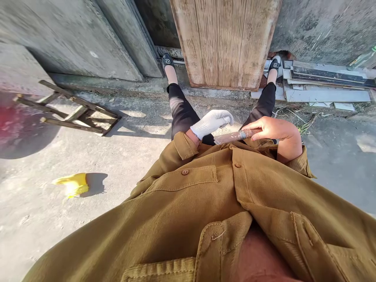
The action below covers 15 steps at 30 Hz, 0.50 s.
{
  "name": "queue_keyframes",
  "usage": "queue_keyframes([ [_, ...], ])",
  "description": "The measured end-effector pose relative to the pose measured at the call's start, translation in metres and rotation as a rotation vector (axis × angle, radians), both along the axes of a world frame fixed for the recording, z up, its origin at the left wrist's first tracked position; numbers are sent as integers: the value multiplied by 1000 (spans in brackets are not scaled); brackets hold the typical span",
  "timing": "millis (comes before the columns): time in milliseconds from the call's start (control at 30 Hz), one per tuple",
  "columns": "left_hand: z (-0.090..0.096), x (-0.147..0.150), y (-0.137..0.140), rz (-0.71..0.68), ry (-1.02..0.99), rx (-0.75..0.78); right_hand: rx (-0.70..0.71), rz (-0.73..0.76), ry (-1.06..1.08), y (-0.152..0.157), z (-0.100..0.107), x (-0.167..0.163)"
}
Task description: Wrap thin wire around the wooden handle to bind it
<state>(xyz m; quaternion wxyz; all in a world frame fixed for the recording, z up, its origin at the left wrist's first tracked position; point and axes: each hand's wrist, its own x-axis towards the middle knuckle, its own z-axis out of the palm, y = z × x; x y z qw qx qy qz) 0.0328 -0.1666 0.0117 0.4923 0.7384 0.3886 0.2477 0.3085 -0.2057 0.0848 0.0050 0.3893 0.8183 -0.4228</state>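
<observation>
My right hand [274,130], bare, grips one end of a worn brown stick-like tool [227,137]. Pale string or wire is wound around its middle, and its far end looks rough and whitish. The tool lies almost level in front of my shirt and points left. My left hand [210,123], in a white knitted glove, is just above that far end, with its fingers curled inward. Whether anything is inside those fingers is hidden. Beyond the hands, a grooved wooden board [221,47] leans against the wall between my feet.
A wooden stool [79,113] lies tipped over on the left. Nearer, a yellow object [73,184] rests on the concrete ground [123,156]. Stacked slats [327,94] and a green bottle [362,58] are at right. A low ledge [117,84] runs along the wall.
</observation>
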Motion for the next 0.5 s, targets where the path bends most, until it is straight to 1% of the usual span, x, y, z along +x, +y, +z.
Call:
queue_keyframes([
  [33,-3,2,-1,20,-54,-78,9,-52,37,-1,3,3],
  [100,-10,6,-5,31,-117,-194,109,-222,105,-2,6,7],
  [167,-13,11,-10,-46,-127,-241,186,-400,176,-2,9,8],
  [200,-14,13,-12,-102,-122,-243,197,-461,197,-2,9,7],
  [267,-14,14,-14,-194,-105,-216,191,-537,210,-1,10,5],
  [367,-9,13,-15,-248,-65,-140,187,-598,183,2,9,1],
  [433,-4,11,-15,-279,-23,-47,219,-609,132,4,7,-2],
  [500,1,11,-16,-304,37,75,298,-607,46,5,4,-5],
])
